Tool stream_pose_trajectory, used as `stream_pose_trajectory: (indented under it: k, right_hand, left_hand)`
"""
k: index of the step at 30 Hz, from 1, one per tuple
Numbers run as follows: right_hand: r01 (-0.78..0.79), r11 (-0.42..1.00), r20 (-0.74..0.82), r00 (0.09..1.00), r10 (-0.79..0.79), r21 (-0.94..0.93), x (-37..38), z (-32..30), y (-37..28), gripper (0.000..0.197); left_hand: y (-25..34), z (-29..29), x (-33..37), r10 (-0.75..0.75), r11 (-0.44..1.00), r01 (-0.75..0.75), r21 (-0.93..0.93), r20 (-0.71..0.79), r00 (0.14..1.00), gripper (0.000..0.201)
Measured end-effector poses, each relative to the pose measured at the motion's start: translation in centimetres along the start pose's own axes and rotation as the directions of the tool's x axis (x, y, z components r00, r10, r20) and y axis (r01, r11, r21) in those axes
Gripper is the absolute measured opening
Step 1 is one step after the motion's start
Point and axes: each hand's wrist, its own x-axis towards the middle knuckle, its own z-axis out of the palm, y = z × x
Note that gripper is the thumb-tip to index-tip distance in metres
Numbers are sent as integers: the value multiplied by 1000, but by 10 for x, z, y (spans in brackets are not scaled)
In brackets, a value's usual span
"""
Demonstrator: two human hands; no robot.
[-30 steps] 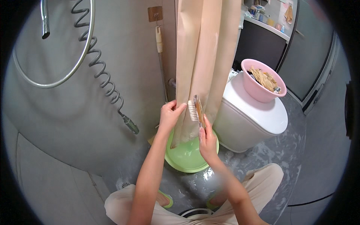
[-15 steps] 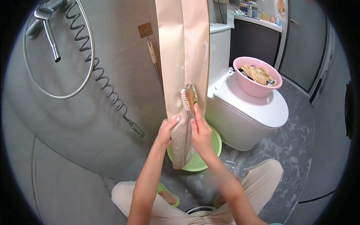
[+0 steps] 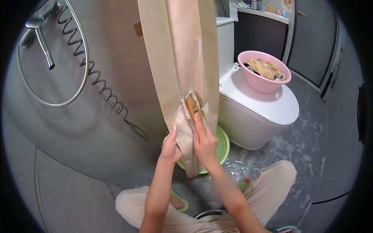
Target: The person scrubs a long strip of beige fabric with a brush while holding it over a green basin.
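A long beige curtain-like cloth (image 3: 185, 50) hangs down in front of me, its lower end wet and gathered. My left hand (image 3: 169, 147) grips the left edge of that lower part, thumb up. In my right hand (image 3: 205, 141) is a wooden scrub brush (image 3: 192, 104), index finger stretched along its back. Its pale bristles face left and press against the cloth. Beneath the cloth's end stands a light green basin (image 3: 223, 146), partly hidden by the cloth and my right hand.
To the right is a closed white toilet (image 3: 252, 108), with a pink basin (image 3: 268, 86) of crumpled cloths on its lid. A coiled shower hose (image 3: 101, 86) and a chrome tap (image 3: 43, 42) are on the left wall. Suds lie on the wet grey floor (image 3: 299, 136).
The cloth has spread wider, and its wet lower part is bunched more between my hands. My right hand and the brush have shifted slightly left and down. My view has shifted a little.
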Motion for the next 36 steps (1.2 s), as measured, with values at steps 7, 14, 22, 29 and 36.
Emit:
stream_pose_trajectory:
  k: [7, 14, 22, 29, 36]
  right_hand:
    - [-42, 998, 96, 995, 37, 54, -88, 2, 15, 51]
    - [44, 999, 11, 999, -44, 23, -74, 18, 21, 48]
    - [273, 962, 49, 961, -272, -24, 9, 9, -6, 52]
    - [203, 972, 24, 978, -208, 121, -19, -5, -32, 50]
    - [134, 990, -25, 991, -135, -42, 20, -15, -45, 52]
  left_hand:
    - [-2, -21, 4, 29, 998, -26, 50, -58, 998, 50]
    - [2, -13, -4, 37, 999, -37, 2, 44, 998, 45]
    - [4, -20, -10, 40, 995, -36, 94, -42, 998, 46]
    - [21, -14, 10, 186, 982, -188, 3, 142, 972, 49]
    - [25, 44, 9, 215, 973, -220, 75, 79, 974, 59]
